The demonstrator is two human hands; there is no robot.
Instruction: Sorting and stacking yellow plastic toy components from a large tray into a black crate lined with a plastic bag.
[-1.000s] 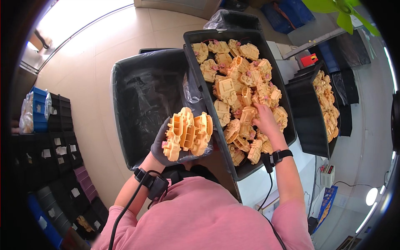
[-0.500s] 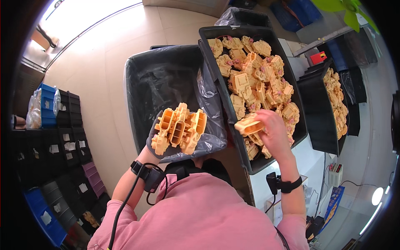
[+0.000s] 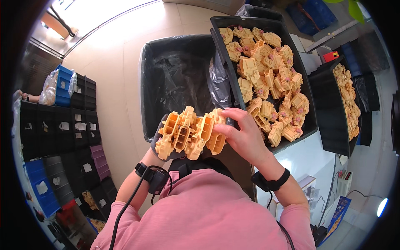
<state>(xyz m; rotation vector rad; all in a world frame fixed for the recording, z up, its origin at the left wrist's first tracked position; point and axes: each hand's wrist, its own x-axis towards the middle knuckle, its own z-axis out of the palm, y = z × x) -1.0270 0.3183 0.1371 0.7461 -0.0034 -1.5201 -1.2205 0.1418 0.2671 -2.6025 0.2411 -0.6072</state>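
Observation:
My left hand [image 3: 156, 141], in a dark grey glove, cradles a row of several yellowish-cream molded plastic housings [image 3: 182, 136] with oblong openings. Most of its fingers are hidden behind them. My bare right hand [image 3: 246, 136] pinches another such housing [image 3: 217, 139] at the row's right end, against the others. Both hands are over the near edge of a black bin lined with clear plastic [image 3: 177, 77]. To the right, a black crate [image 3: 230, 71] holds a heap of the same housings, some with pinkish spots.
A tilted black crate [image 3: 331, 112] with more housings stands at the far right, beyond a white surface [image 3: 306, 160]. Stacked black, blue and purple crates [image 3: 62, 125] line the left side. Part of another person's arm [image 3: 30, 98] shows there. A green fan blade [image 3: 355, 11] is at upper right.
My right hand has moved left from over the full crate, bringing a housing to the row in my left hand. The view has shifted, so the bins appear further right.

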